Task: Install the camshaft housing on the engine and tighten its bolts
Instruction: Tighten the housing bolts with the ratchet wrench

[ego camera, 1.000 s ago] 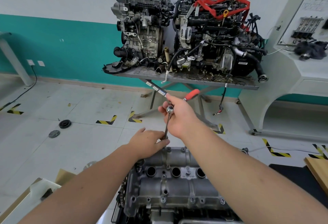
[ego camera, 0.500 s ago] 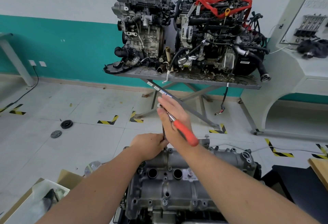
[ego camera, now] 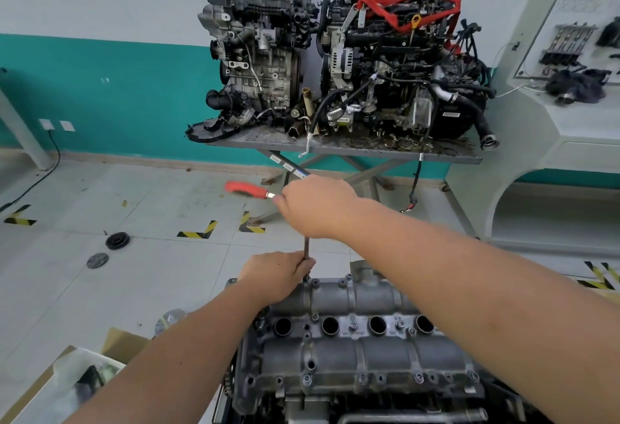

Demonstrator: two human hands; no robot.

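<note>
The grey camshaft housing (ego camera: 355, 356) lies on top of the engine at the bottom of the view, with several bolts along its edges and a row of round holes. A ratchet with a red handle (ego camera: 246, 188) stands on a long extension bar (ego camera: 306, 249) over a bolt at the housing's far left corner. My right hand (ego camera: 318, 205) grips the ratchet's head, and the handle points left. My left hand (ego camera: 278, 276) holds the lower end of the extension bar just above the bolt.
Two other engines (ego camera: 335, 64) stand on a grey metal table (ego camera: 342, 150) against the wall ahead. A cardboard box (ego camera: 77, 376) with parts is at the lower left. Round black parts (ego camera: 117, 240) lie on the floor. A white bench (ego camera: 553, 141) stands to the right.
My right hand has swung the ratchet handle round, from pointing towards me to pointing left. My left hand has stayed on the extension bar.
</note>
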